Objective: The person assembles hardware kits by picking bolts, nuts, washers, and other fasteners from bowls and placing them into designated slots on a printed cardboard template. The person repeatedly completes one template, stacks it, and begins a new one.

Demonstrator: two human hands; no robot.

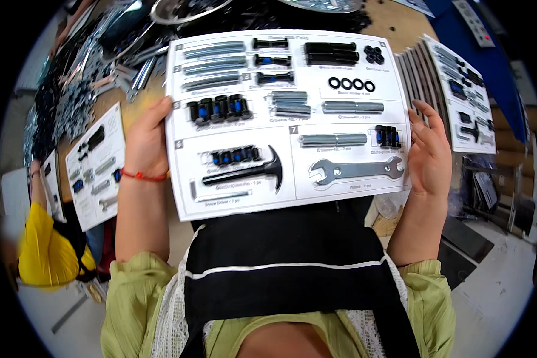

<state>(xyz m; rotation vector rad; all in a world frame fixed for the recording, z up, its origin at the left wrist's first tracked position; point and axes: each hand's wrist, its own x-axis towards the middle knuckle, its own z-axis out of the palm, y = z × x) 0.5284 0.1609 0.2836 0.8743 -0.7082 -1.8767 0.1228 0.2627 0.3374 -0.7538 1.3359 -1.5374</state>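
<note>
Holding a white hardware card point(289, 119) up in front of the chest, the person has it by both side edges: the left hand point(146, 140) clasps the left edge with its fingers point(159, 110) curled behind the sheet and the thumb side showing, and the right hand point(429, 152) steadies the right edge with fingers point(426, 122) bent lightly around it. The card is lifted off the table point(394, 24), tilted toward the face, and its marked compartments carry packed parts: grey metal sleeves, black bolts with blue bands, four black rings, a black T-shaped driver point(250, 172) and a flat grey wrench point(355, 171). My reading is that the work stands at a checking stage, the filled card being looked over compartment by compartment before it goes anywhere. Similar cards lie around it: one on the table at the left point(95, 164), another at the far right point(459, 95) beside a row of stacked sheets, and loose metal parts point(71, 89) are heaped at the upper left. Whatever comes next seems to call for keeping the sheet level so the small pieces do not slide, and for a firm two-sided grip while it is lowered or passed toward the other cards. A red thread bracelet point(144, 175) circles the left wrist.
</note>
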